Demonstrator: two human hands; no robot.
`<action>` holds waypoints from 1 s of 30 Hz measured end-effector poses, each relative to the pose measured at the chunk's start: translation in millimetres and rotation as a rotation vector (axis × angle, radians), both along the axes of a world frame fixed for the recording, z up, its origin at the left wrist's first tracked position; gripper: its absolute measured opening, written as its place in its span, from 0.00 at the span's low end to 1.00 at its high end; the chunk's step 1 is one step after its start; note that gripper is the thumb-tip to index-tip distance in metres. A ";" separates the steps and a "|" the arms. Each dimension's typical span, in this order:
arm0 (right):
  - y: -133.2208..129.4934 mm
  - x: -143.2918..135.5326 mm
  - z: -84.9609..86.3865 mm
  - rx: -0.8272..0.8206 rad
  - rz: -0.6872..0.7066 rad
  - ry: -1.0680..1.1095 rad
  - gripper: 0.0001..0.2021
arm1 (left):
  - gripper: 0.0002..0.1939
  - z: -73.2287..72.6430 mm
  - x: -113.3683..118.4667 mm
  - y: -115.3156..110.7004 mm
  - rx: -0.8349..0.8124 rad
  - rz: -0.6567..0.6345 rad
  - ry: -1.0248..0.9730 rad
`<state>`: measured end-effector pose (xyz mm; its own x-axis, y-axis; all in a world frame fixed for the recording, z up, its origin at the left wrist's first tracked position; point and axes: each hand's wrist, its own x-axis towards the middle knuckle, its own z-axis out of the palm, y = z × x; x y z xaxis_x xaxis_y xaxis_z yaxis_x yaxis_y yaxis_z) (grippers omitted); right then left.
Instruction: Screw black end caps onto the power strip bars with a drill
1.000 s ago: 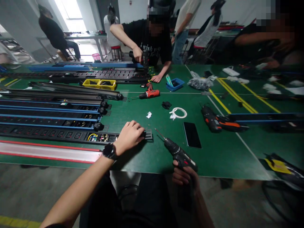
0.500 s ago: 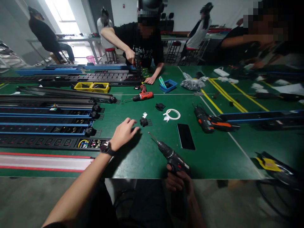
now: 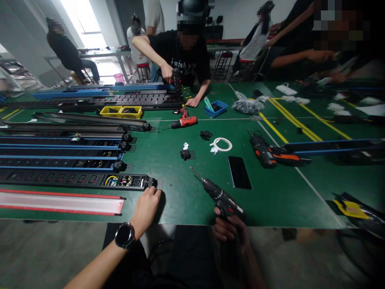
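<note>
My right hand [image 3: 230,226] grips a black cordless drill [image 3: 224,198], its long bit pointing up and left over the green table. My left hand [image 3: 147,206], with a watch on the wrist, is curled against the black end fitting [image 3: 151,182] of the nearest power strip [image 3: 72,178]. Its fingertips are partly hidden. Near that end, the strip's housing is uncovered, showing yellow wire and brass-coloured parts. A loose black fitting [image 3: 185,154] lies beyond the drill's tip. In front of the strip lies a red-edged panel [image 3: 63,202].
Several blue-edged strips [image 3: 60,163] lie behind the nearest one. A phone [image 3: 240,172], a white cable coil [image 3: 222,144], a red drill [image 3: 184,122] and an orange-black drill [image 3: 261,150] are on the table. Across it, a person [image 3: 189,56] works with another drill. Yellow and blue bins [image 3: 215,109] stand there.
My left hand has moved back and left from beside the loose black fitting to the power strip's end, and its fingers have closed. My right hand still holds the drill. The view has shifted slightly.
</note>
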<state>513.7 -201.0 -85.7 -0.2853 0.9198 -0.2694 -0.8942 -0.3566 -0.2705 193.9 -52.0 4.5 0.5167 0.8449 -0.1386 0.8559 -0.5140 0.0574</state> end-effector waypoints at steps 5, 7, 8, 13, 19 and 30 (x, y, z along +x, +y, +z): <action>-1.9 1.8 -5.9 -0.009 0.004 -0.032 0.16 | 0.11 -7.5 18.9 12.8 -0.017 -0.055 -0.024; -2.1 1.2 -5.5 -0.012 -0.004 -0.045 0.16 | 0.11 -12.1 30.2 18.9 0.005 -0.069 -0.048; -1.8 0.5 -4.2 -0.014 -0.007 -0.048 0.15 | 0.11 -13.8 36.3 22.2 0.019 -0.062 -0.060; 2.7 -3.2 7.5 0.013 0.000 -0.073 0.13 | 0.10 -16.8 66.2 40.8 0.033 -0.021 -0.120; 4.4 -5.6 17.9 -0.031 -0.017 -0.141 0.13 | 0.10 -19.7 111.5 74.0 0.025 0.019 -0.209; 3.1 -16.3 38.6 -0.116 0.093 -0.145 0.11 | 0.18 18.9 20.7 45.3 0.168 -0.159 -0.368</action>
<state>497.4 -197.9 -47.1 -0.3182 0.8515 -0.4168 -0.8106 -0.4723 -0.3461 214.6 -6.7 23.4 0.6312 0.7461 0.2120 0.7035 -0.6658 0.2485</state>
